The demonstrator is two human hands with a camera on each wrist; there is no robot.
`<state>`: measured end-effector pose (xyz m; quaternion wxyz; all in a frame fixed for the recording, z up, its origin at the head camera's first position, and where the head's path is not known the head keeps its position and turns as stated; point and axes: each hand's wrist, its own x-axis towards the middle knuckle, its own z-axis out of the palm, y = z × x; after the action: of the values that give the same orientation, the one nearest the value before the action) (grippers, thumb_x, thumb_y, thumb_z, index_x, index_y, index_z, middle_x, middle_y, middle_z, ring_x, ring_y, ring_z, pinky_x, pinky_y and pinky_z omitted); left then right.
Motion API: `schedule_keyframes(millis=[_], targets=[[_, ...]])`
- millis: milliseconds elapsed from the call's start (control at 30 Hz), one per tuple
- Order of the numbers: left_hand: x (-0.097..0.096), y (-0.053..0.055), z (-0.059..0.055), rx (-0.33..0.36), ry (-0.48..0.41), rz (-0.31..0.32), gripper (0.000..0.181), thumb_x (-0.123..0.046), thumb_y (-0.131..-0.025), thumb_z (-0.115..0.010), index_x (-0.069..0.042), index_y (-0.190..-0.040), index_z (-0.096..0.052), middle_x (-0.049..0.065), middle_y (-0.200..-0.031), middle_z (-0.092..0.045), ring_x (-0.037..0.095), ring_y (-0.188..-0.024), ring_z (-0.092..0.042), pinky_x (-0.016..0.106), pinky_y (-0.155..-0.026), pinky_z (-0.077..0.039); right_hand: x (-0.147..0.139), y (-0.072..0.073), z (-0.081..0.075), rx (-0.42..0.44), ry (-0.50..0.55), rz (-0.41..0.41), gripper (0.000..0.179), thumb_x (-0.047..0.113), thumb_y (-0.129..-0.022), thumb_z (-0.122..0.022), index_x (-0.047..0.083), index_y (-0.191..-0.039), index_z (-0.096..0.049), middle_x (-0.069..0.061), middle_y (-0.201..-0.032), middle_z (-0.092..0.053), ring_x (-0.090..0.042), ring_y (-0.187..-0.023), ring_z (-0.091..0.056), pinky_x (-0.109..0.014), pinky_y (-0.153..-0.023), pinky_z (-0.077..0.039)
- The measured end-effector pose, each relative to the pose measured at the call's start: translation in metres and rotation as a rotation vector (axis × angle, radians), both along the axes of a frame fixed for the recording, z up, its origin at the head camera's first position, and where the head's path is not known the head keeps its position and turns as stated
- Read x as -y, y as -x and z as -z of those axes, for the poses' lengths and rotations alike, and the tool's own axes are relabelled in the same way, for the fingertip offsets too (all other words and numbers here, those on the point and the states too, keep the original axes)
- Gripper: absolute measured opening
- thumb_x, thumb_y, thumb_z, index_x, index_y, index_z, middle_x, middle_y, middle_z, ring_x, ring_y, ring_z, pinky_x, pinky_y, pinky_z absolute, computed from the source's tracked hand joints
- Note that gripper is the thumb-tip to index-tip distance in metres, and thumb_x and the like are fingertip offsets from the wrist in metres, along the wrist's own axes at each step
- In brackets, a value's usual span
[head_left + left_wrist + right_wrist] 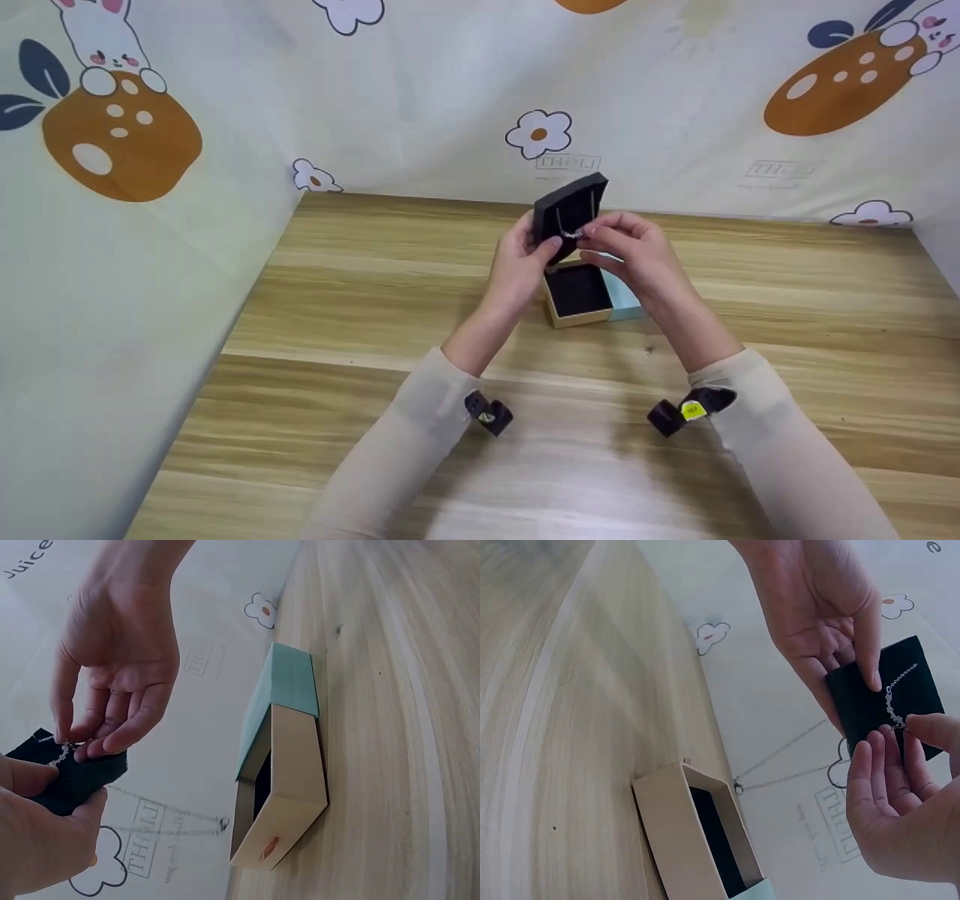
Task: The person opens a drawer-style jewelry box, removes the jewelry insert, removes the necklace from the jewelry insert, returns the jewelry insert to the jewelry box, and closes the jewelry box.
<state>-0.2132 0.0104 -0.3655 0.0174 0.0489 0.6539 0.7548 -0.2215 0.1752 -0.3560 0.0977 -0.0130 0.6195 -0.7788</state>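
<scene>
A black jewellery pad (574, 210) is held up and tilted in my left hand (514, 266), the thumb lying on its front. Across the pad runs a silver necklace (892, 706) with a row of small sparkling pieces at its middle. My right hand (637, 251) pinches that sparkling part with thumb and fingertips against the pad. Behind the pad the thin chain (172, 810) hangs down in a loop, as both wrist views show. Below the hands stands a tan drawer box (585, 320) with a black lining, drawn partly out of its teal sleeve (294, 679).
The box stands on a wood-grain table (360, 300), near its back edge. Behind and to the left hangs a pale printed cloth (420, 112) with flowers, rabbits and orange fruit. A copper-coloured pull tab (270, 847) shows on the drawer's front.
</scene>
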Motion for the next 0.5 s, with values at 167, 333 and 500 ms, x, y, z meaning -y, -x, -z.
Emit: schedule_keyframes(millis=[167, 333, 500], targets=[[0.002, 0.000, 0.003, 0.024, -0.047, -0.012, 0.044, 0.008, -0.096, -0.050, 0.005, -0.140, -0.048, 0.027, -0.132, -0.061, 0.034, -0.123, -0.061, 0.035, -0.104, -0.052, 0.004, -0.001, 0.002, 0.019, 0.069, -0.011, 0.019, 0.000, -0.098, -0.054, 0.011, -0.086, -0.063, 0.001, -0.090, -0.076, -0.010, -0.084, -0.072, -0.025, -0.082, -0.059], [0.000, 0.002, 0.003, 0.138, -0.262, 0.004, 0.051, 0.011, -0.093, -0.048, 0.004, -0.143, -0.044, 0.025, -0.135, -0.057, 0.027, -0.117, -0.061, 0.038, -0.104, -0.052, 0.010, 0.001, 0.005, 0.019, 0.086, 0.002, 0.015, -0.002, -0.097, -0.054, 0.011, -0.092, -0.061, 0.001, -0.086, -0.076, -0.009, -0.080, -0.072, -0.024, -0.080, -0.060], [-0.001, 0.005, 0.001, 0.183, -0.385, -0.015, 0.049, 0.013, -0.083, -0.045, 0.004, -0.131, -0.048, 0.013, -0.116, -0.057, 0.017, -0.097, -0.058, 0.027, -0.087, -0.053, 0.015, 0.001, 0.005, 0.028, 0.090, -0.022, 0.015, -0.001, -0.097, -0.055, 0.012, -0.096, -0.063, 0.002, -0.085, -0.076, -0.008, -0.081, -0.071, -0.024, -0.080, -0.060]])
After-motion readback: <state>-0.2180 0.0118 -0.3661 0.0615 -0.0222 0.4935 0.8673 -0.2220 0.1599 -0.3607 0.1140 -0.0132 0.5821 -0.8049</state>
